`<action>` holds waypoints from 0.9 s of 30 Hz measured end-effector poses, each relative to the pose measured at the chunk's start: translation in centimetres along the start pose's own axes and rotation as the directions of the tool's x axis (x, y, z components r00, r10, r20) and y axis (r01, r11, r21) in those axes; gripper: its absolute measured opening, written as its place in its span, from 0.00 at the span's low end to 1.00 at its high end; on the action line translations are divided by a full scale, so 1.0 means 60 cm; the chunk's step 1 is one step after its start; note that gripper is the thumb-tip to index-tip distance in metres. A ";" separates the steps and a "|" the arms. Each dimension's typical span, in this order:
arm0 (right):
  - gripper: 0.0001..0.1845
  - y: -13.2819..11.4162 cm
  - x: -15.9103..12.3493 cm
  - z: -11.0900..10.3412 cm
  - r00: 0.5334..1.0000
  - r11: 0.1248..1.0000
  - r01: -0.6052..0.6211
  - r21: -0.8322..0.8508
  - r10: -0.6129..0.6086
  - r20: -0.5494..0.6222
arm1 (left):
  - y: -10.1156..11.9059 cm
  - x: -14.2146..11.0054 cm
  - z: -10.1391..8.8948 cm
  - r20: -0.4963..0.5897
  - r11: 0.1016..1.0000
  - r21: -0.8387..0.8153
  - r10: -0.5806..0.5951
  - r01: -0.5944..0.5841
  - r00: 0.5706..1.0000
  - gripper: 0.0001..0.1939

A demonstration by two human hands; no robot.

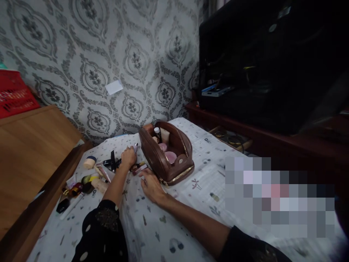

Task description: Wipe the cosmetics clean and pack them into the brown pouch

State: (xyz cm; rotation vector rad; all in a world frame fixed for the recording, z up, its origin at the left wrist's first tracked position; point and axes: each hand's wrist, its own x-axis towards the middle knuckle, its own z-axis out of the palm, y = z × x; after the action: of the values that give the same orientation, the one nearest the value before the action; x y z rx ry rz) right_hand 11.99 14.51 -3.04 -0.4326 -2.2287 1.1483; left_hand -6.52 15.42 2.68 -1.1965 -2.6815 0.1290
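My left hand (129, 157) is closed over the spread of cosmetics, with a slim pale tube (136, 146) sticking out past its fingers. Dark make-up sticks (112, 161) lie just left of it. My right hand (152, 186) rests near the bag's front left corner, its fingers apart and the fingertips at a small lip gloss tube (140, 169). A brown cosmetic bag (156, 154) stands unzipped beside both hands. Inside it are a pale squeeze tube (165, 135), a white-capped bottle (157, 130) and round pink items (171, 157).
More cosmetics lie left of my forearm: a dark-lidded jar (89, 162), a beige bottle (99, 185), a black cap (63, 206) and a white stick (71, 206). A wooden panel (35, 156) borders the patterned sheet (152, 233). At right stand a television (261, 65) and an open drawer (231, 139).
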 end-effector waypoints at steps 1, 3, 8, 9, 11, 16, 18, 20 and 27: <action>0.15 0.000 0.000 0.000 1.000 1.000 0.007 0.002 -0.007 0.000 | 0.001 -0.001 0.000 0.002 1.000 0.002 0.001 -0.001 1.000 0.17; 0.15 0.001 0.001 0.000 1.000 1.000 0.014 0.012 -0.014 -0.002 | 0.002 -0.004 0.000 0.001 1.000 -0.001 0.005 -0.005 1.000 0.17; 0.15 0.004 0.002 0.000 1.000 1.000 0.024 -0.006 -0.024 -0.007 | 0.003 -0.011 0.002 -0.019 0.999 -0.040 0.023 -0.024 1.000 0.17; 0.15 0.004 0.002 0.000 1.000 1.000 0.027 -0.014 -0.027 -0.003 | 0.001 -0.013 0.003 -0.028 0.998 -0.052 0.026 -0.028 0.999 0.17; 0.15 0.004 0.002 -0.001 0.999 0.999 0.032 -0.024 -0.032 0.002 | -0.002 -0.019 0.003 -0.052 0.996 -0.079 0.036 -0.040 0.998 0.17; 0.16 0.004 0.002 -0.002 0.999 0.999 0.040 -0.022 -0.040 0.002 | -0.014 -0.048 -0.005 -0.146 0.984 -0.158 0.061 -0.084 0.987 0.20; 0.15 0.005 0.002 -0.001 0.999 0.999 0.047 -0.020 -0.047 -0.005 | -0.017 -0.069 -0.011 -0.183 0.977 -0.183 0.072 -0.106 0.980 0.22; 0.15 0.008 0.002 0.001 0.998 0.998 0.062 -0.018 -0.063 -0.019 | -0.019 -0.095 -0.015 -0.208 0.972 -0.199 0.086 -0.128 0.974 0.22; 0.19 0.011 0.007 0.004 0.997 0.996 0.072 -0.047 -0.072 -0.006 | -0.015 -0.220 0.008 -0.386 0.875 -0.342 0.202 -0.343 0.900 0.19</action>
State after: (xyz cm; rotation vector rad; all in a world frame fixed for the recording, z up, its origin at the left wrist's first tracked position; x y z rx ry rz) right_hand 11.53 14.94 -3.55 -0.3719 -2.2497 1.0571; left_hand 1.34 4.98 0.40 -1.5520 -2.2777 -0.5700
